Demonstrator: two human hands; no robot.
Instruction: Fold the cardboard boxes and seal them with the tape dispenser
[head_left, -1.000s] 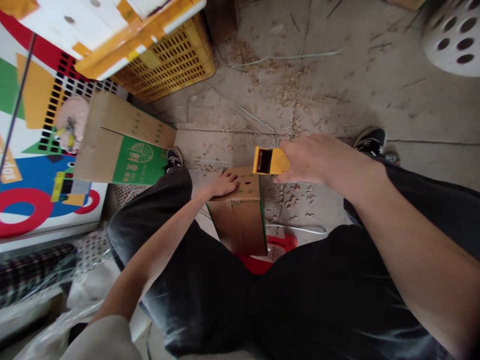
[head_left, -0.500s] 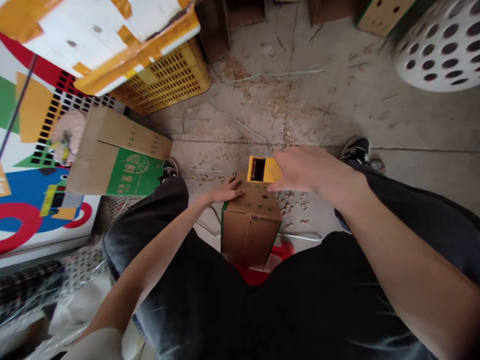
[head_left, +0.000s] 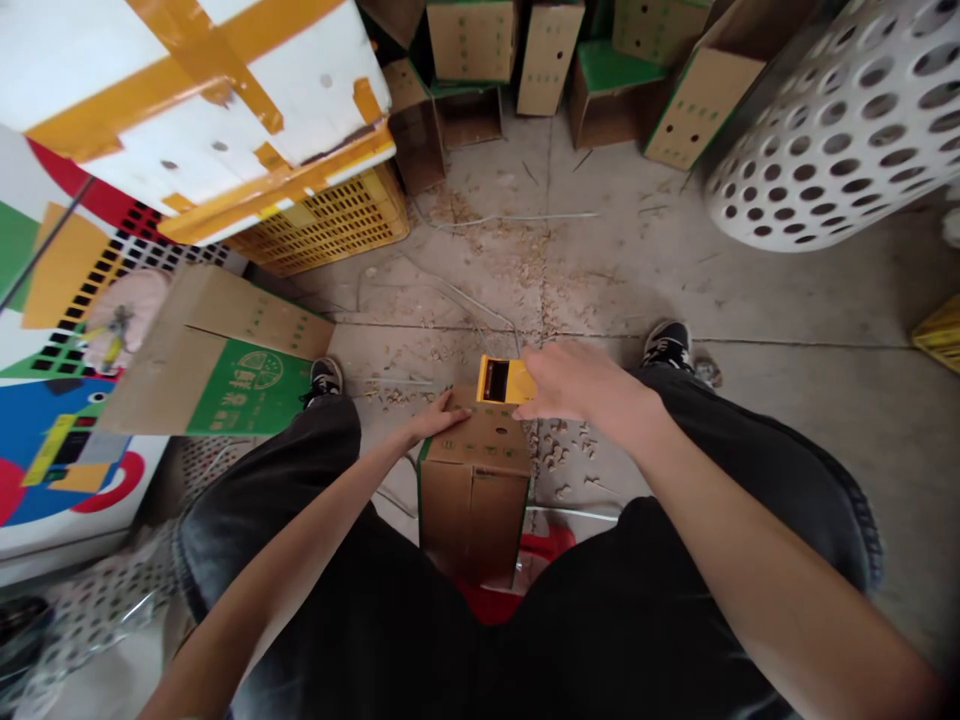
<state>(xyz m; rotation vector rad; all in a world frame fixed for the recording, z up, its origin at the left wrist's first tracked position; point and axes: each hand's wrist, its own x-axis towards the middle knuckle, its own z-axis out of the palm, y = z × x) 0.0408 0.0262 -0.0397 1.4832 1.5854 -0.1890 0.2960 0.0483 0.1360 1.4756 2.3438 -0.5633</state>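
Observation:
A brown cardboard box (head_left: 474,500) with green edges stands between my legs. My left hand (head_left: 441,418) lies on the left of its top, with fingers stretched out and thumb apart. Just above the top's far part is a yellow hand tool (head_left: 504,380) with a dark rectangular opening at its left end. My right hand (head_left: 574,382) is closed around this tool's right end; its exact kind I cannot make out. Whether the tool touches the box is unclear. Below the box, something red (head_left: 547,542) shows partly.
Several cardboard boxes (head_left: 472,42) line the far side. A white perforated basket (head_left: 795,205) stands at far right. At left are a taped foam box (head_left: 225,120) on a yellow crate (head_left: 322,225) and a larger carton (head_left: 247,385). Wood shavings (head_left: 517,255) and thin strips litter the floor.
The view has tilted up, bringing more of the far boxes into sight. Both hands keep about the same places at the box, and the yellow tool stays in my right hand.

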